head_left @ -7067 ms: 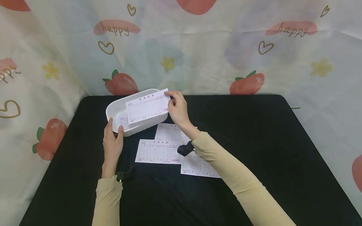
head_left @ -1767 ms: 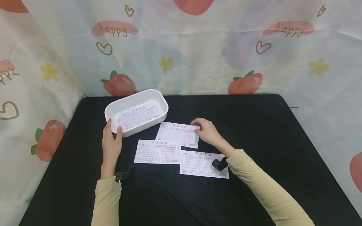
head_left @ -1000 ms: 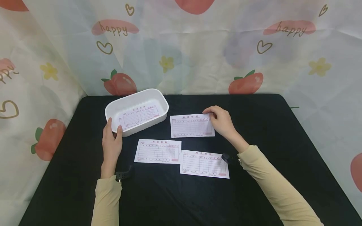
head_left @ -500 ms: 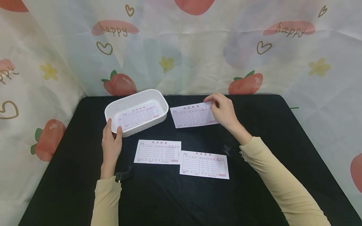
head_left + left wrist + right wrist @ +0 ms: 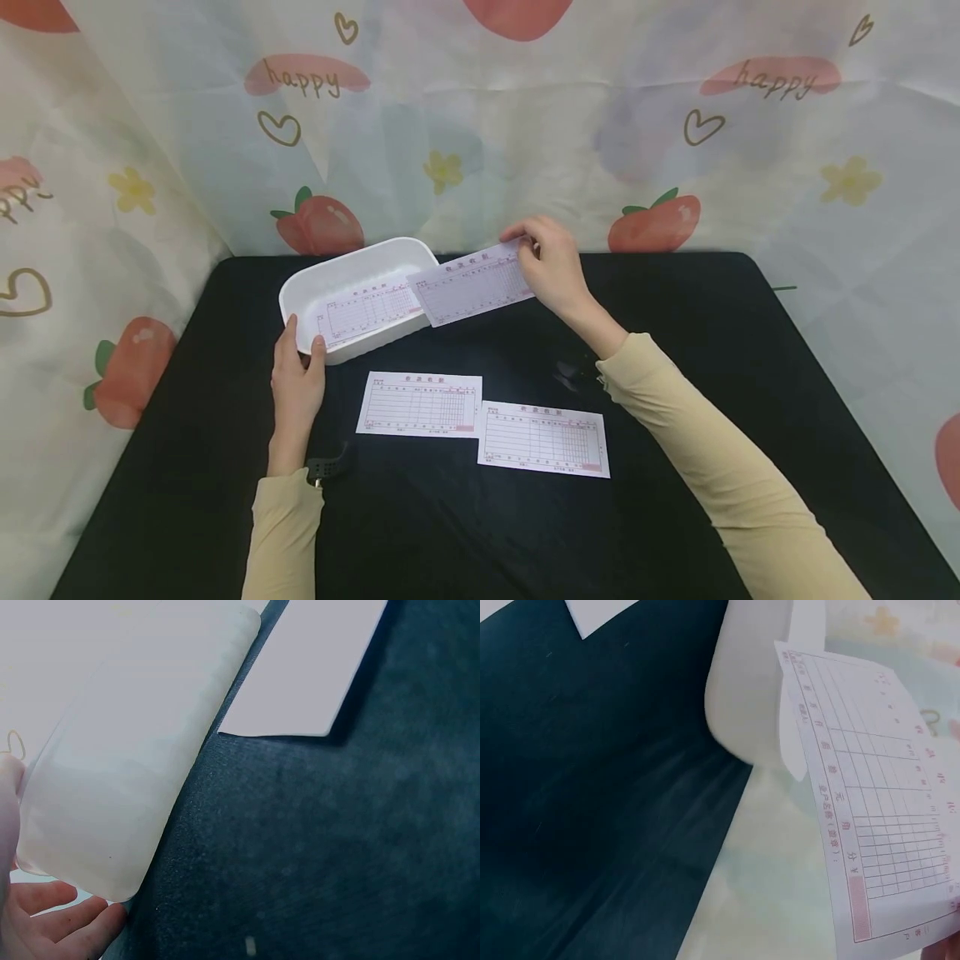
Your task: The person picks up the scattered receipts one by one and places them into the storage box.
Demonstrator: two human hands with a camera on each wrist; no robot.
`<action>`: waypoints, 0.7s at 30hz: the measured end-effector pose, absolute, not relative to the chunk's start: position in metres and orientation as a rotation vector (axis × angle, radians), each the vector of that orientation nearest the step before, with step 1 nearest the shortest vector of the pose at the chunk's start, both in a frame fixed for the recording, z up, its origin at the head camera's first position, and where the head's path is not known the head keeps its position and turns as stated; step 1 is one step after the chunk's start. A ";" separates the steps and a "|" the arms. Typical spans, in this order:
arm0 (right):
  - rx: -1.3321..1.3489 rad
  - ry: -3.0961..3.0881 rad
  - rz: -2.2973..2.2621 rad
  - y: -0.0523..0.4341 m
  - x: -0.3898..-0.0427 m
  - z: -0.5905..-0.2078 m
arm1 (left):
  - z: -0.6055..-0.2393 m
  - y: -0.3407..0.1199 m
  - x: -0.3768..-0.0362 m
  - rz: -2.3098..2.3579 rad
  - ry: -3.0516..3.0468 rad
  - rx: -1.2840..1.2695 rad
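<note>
In the head view, a white plastic tray (image 5: pixel 303 292) stands at the back left of the black table with a printed receipt slip (image 5: pixel 367 310) lying in it. My left hand (image 5: pixel 297 383) holds its near left corner, thumb and fingers on either side. My right hand (image 5: pixel 555 268) pinches the right end of another receipt slip (image 5: pixel 472 285). That slip is raised and tilted, its left end over the tray's right rim. The right wrist view shows the held slip's printed face up close; most of the right hand is outside that view.
Two more receipt slips, a left one (image 5: pixel 420 406) and a right one (image 5: pixel 543 440), lie flat in front of the tray, their near corners almost meeting. A patterned curtain (image 5: pixel 525 158) rises behind the black table (image 5: pixel 712 333).
My right hand drew the back slip off the table, lifted it up and rightward, then carried it left to the tray's rim. Earlier, another slip was held over the tray. My left hand stays put.
</note>
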State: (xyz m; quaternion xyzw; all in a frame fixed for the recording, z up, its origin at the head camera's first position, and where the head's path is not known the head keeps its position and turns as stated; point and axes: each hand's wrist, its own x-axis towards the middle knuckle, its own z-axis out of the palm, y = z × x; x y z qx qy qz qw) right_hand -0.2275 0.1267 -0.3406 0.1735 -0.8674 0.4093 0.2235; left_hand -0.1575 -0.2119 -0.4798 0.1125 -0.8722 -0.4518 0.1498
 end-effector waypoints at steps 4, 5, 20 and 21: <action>0.502 -2.384 1.205 0.109 -0.236 -0.341 | -0.481 -0.213 -0.157 -1.298 -2.498 0.310; 0.501 -2.386 1.228 0.105 -0.238 -0.342 | -0.481 -0.213 -0.157 -1.298 -2.497 0.306; 0.488 -2.493 1.461 0.028 -0.266 -0.358 | -0.479 -0.214 -0.158 -1.306 -2.496 0.310; 0.500 -2.500 1.464 0.023 -0.266 -0.360 | -0.479 -0.214 -0.159 -1.307 -2.493 0.313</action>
